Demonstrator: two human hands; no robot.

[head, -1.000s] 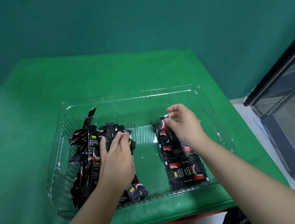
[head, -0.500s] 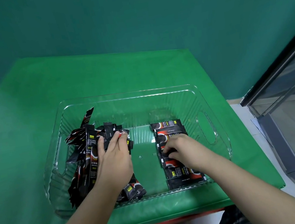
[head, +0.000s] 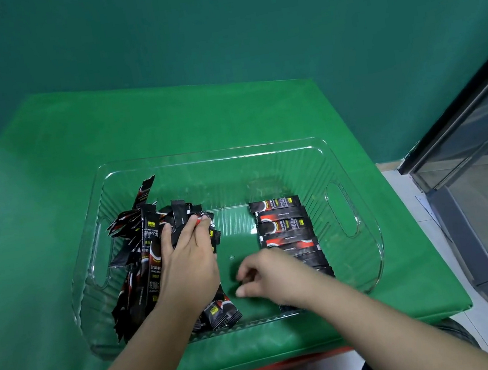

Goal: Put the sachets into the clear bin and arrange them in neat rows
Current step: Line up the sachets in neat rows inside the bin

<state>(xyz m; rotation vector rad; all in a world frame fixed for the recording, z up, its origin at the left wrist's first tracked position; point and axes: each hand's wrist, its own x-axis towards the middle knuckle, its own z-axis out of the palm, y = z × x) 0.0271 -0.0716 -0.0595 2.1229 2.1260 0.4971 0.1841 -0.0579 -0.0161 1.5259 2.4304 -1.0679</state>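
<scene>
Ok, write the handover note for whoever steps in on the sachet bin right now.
Left hand: resting on the loose pile of sachets at the left of the clear bin, fingers on its top sachets; whether it grips any is unclear.
Right hand: empty, fingers loosely curled, over the bin's bare middle.
Done: one neat row of sachets down the right side.
Left: sort the pile into further rows.

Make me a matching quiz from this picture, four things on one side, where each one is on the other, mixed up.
Things:
1. left hand
2. right hand
3. neat row of sachets
4. clear bin

Places:
A. on the green table
B. right side of the bin
C. resting on the loose sachet pile
D. over the bin's bare middle, holding nothing

Pairs: 1-C, 2-D, 3-B, 4-A
</scene>
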